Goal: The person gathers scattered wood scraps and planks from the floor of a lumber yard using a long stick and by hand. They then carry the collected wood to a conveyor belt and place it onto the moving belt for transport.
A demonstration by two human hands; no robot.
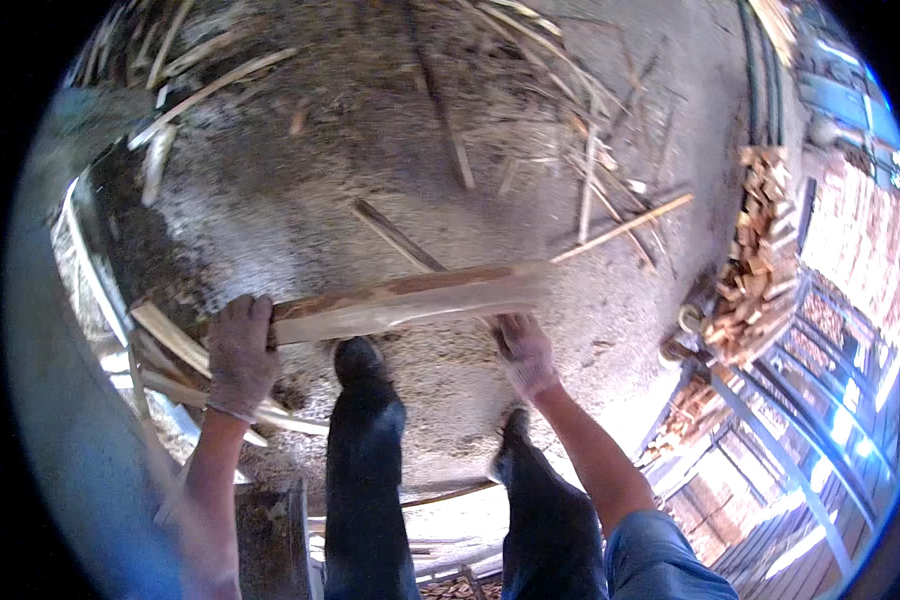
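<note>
Board [410,303] spans crosswise above the floor [440,385], ahead of our legs [365,480]. Our left hand [240,355] clamps its fingers on the left end; our right hand [526,355] meets the lower edge toward the right end, fingertips hidden, grip impossible to tell. Beyond, sticks [622,230] litter the floor; rightward, we see 1 wood stack [755,262].

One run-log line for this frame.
left hand: holds wooden plank, left end | right hand: holds near edge toward right end | ground: scattered wood strips
</note>
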